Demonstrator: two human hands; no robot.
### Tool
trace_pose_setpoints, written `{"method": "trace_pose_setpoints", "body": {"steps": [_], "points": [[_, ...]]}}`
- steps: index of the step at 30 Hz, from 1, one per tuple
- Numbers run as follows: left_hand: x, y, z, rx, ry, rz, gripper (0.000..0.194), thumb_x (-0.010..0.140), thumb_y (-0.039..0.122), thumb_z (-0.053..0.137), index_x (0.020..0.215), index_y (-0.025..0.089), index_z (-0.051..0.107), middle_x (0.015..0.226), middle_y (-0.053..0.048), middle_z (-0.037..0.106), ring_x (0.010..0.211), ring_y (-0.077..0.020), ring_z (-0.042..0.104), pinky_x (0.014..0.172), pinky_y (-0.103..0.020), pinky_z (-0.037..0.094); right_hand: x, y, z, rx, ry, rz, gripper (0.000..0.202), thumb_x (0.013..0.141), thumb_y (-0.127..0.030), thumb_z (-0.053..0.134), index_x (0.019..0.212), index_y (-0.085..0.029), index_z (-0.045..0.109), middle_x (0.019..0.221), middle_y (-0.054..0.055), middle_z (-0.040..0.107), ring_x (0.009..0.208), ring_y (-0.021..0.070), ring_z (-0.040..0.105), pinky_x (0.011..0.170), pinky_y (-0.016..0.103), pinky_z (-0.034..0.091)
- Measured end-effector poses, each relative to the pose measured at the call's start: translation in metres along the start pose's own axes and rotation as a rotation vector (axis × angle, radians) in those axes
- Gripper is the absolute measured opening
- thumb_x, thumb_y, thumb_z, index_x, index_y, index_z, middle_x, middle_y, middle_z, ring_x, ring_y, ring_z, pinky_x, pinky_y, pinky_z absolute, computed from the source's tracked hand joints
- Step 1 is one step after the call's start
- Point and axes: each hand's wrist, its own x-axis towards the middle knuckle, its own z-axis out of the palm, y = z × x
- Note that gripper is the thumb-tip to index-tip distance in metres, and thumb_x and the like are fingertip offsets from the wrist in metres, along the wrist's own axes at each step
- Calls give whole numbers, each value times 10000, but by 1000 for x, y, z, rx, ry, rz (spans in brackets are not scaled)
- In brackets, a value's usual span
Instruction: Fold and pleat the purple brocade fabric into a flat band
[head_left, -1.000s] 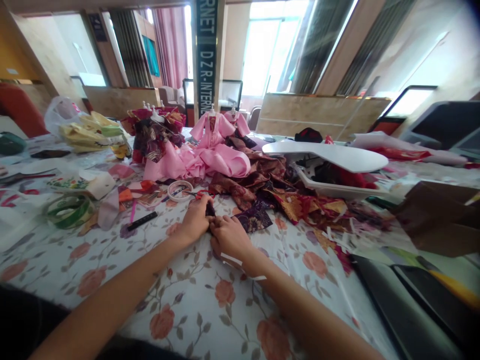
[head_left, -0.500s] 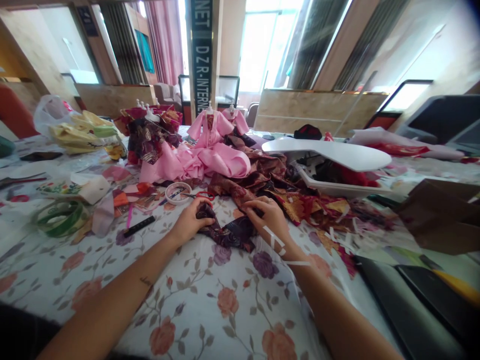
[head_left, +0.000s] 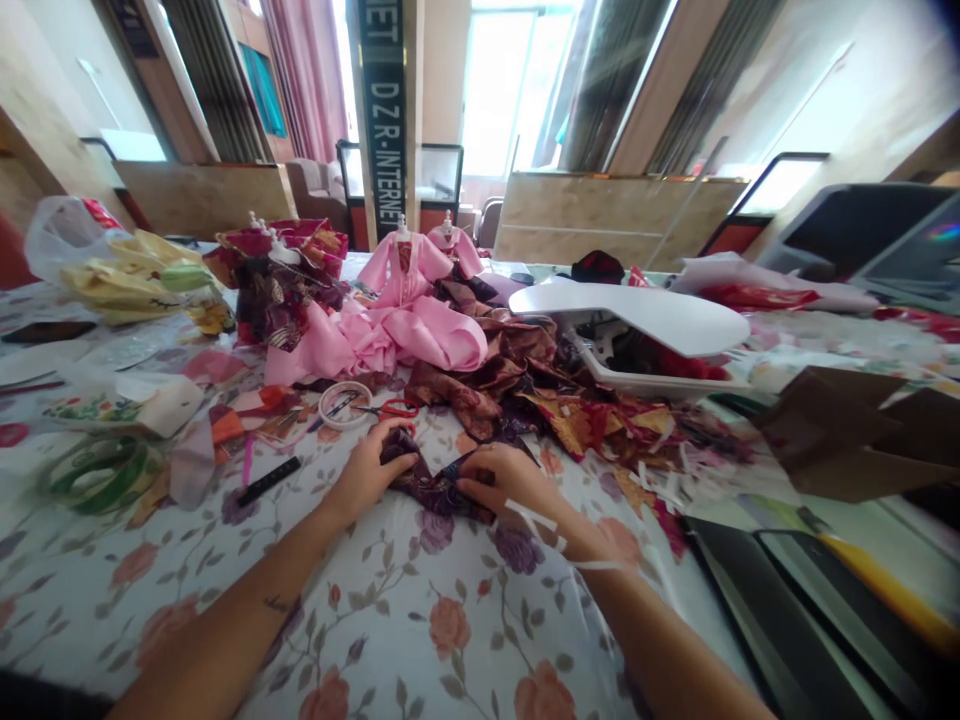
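A small piece of dark purple patterned fabric (head_left: 431,492) lies bunched on the flowered tablecloth (head_left: 390,590). Its left end is gripped in my left hand (head_left: 367,470), thumb over the cloth. My right hand (head_left: 506,478) pinches the fabric near its middle, and the fingertips are partly hidden. White strips (head_left: 534,518) cling to my right wrist. Just beyond my left hand are red-handled scissors (head_left: 397,408) and a white tape roll (head_left: 346,406). Crumpled brown-red fabric (head_left: 465,400) lies beyond my hands.
Pink doll-sized garments (head_left: 405,265) stand on small forms at the back. A white lid (head_left: 630,312) rests over an open tray. To the left are green tape (head_left: 97,472) and a black bar (head_left: 268,481). Brown cardboard (head_left: 832,430) and dark folders (head_left: 750,600) occupy the right.
My right hand has shifted left along the fabric, closer to my left hand. Dark cloth now shows beyond the right hand. The whole view has also shifted slightly.
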Motion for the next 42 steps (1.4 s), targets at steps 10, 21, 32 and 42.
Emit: {"method": "trace_pose_setpoints", "body": {"steps": [10, 21, 32, 42], "points": [[-1, 0, 1, 15, 203, 66, 375, 826, 283, 583, 1188, 232, 501, 1164, -60, 603, 1057, -192, 592, 963, -345, 431, 0, -5, 15, 175, -19, 50, 122, 704, -75, 613, 755, -173, 666, 720, 8, 643, 677, 140, 580, 629, 216, 419], [-7, 9, 1, 286, 114, 143, 357, 844, 259, 532, 1200, 248, 507, 1218, -56, 603, 1126, -216, 560, 976, -345, 412, -4, -19, -3, 369, -215, -127, 111, 788, -162, 581, 796, -179, 691, 789, 25, 693, 730, 155, 622, 684, 239, 469], [2, 11, -11, 227, 10, 88, 249, 836, 342, 556, 1046, 228, 627, 1028, -36, 683, 949, -225, 624, 867, -334, 456, -2, 34, -23, 156, 213, 312, 381, 711, -359, 658, 1050, -189, 637, 736, 13, 635, 662, 169, 581, 612, 275, 446], [-18, 46, -41, 358, 330, 440, 135, 841, 255, 571, 781, 262, 691, 828, -6, 700, 1013, -214, 594, 937, -338, 430, -33, 23, -30, 563, 640, 286, 409, 754, -403, 658, 1083, -163, 624, 722, 12, 588, 617, 141, 534, 574, 264, 459]]}}
